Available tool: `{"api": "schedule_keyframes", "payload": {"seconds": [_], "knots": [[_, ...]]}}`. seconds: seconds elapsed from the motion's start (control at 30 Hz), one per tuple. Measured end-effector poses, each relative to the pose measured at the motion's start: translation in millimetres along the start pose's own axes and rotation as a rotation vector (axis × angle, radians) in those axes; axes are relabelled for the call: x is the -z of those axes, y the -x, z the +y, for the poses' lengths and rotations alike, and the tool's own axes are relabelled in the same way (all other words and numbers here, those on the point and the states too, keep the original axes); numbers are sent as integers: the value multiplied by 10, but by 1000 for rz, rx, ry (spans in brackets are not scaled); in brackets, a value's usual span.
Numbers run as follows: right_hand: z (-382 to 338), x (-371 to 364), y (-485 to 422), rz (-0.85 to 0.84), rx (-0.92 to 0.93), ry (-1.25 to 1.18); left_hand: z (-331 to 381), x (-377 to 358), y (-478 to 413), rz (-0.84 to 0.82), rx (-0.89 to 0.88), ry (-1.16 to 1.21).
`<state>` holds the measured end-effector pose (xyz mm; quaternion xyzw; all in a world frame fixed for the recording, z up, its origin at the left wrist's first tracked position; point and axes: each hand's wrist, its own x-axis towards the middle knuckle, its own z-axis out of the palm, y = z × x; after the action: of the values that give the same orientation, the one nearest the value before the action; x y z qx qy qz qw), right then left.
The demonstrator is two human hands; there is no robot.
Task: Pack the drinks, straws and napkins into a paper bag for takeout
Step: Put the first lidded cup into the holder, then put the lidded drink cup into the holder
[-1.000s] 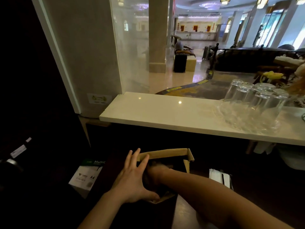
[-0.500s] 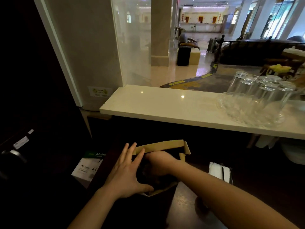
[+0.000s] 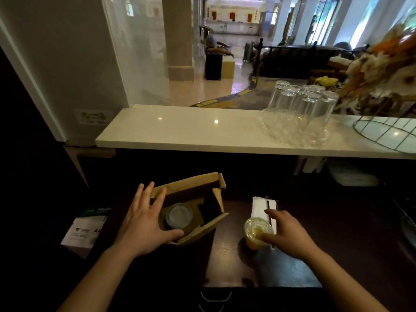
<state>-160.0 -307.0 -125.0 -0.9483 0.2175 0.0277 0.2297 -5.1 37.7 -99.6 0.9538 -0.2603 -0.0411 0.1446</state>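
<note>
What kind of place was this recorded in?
Probably a hotel-lobby drinks counter: upturned glasses on a marble ledge, a lidded iced drink beside a paper bag, and lobby seating beyond.

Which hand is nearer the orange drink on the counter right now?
Right. The right hand is touching the orange drink, fingers at its lid and side. The left hand is well off to its left, resting on the paper bag.

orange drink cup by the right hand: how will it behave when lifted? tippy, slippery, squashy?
The orange drink cup looks like thin clear plastic, so it probably flexes under a hard squeeze. It seems fairly full, so likely heavy for its size and apt to slosh. The right hand touches near the lid; the lid might pop if lifted there.
</note>
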Motion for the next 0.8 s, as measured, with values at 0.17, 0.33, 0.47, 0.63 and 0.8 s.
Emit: {"api": "schedule_keyframes", "payload": {"seconds": [0.17,0.33,0.47,0.63,0.8], "knots": [[80,-448,-88,-162,-10,140,43,-7,26,3,5,33],[110,-651,-320,-107,9,163,19,-2,19,-15,20,41],[34,-571,-358,-51,33,112,50,-41,12,-10,34,41],[-292,-56,-217,104,209,30,80,-59,-7,2,46,43],[-911,588,-19,147,421,-15,118,-77,-35,8,59,39]]}}
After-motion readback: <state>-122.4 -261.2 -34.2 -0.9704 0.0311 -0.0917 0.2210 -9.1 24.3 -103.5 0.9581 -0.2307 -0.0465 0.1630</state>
